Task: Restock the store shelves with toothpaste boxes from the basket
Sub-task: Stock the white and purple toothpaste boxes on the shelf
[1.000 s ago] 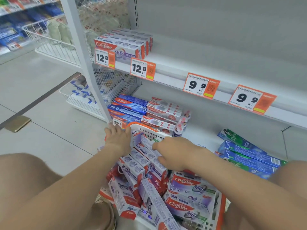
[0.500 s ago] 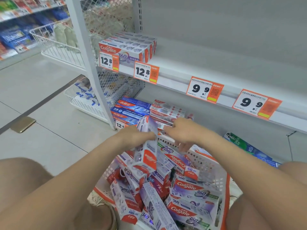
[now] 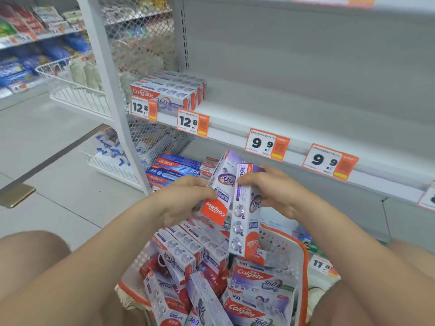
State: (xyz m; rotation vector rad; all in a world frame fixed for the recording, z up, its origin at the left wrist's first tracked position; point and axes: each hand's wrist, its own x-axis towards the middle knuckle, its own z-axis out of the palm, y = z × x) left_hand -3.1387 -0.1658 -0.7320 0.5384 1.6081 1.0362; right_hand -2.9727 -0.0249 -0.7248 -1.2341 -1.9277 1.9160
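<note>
A white basket with an orange rim (image 3: 302, 260) sits between my knees, holding several white, purple and red Colgate toothpaste boxes (image 3: 259, 285). My left hand (image 3: 181, 198) grips one toothpaste box (image 3: 217, 196), held upright above the basket. My right hand (image 3: 270, 187) grips a second toothpaste box (image 3: 244, 227), also upright, pressed against the first. A small stack of the same Colgate boxes (image 3: 169, 92) lies at the left end of the white middle shelf (image 3: 294, 114), above a 12.8 price tag (image 3: 143, 109).
Orange price tags 12.8 (image 3: 191, 122) and 9.9 (image 3: 267, 143) line the shelf edge. Blue and red toothpaste boxes (image 3: 174, 168) fill the bottom shelf at left. A white upright post (image 3: 113, 90) and wire baskets (image 3: 77, 90) stand left. Grey tiled floor (image 3: 47, 149) lies left.
Both hands have lifted out of the basket, each raising a toothpaste box, and brought the two boxes together upright. The view has tilted up toward the shelf.
</note>
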